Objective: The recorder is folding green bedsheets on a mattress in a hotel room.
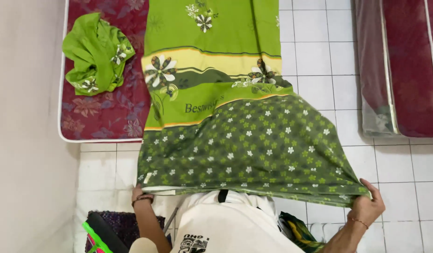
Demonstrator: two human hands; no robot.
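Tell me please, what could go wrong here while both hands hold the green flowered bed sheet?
1. The green flowered cotton bed sheet hangs off the maroon floral mattress toward the white tiled floor; it may drag there.
2. The left hand and right hand hold only the near hem, so either grip could slip.
3. The crumpled green cloth might get covered.

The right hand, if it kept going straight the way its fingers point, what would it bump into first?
The right hand grips the green flowered sheet at its corner, fingers pointing up and left. Going on, it would probably only push into more of that sheet, though depth is hard to judge.
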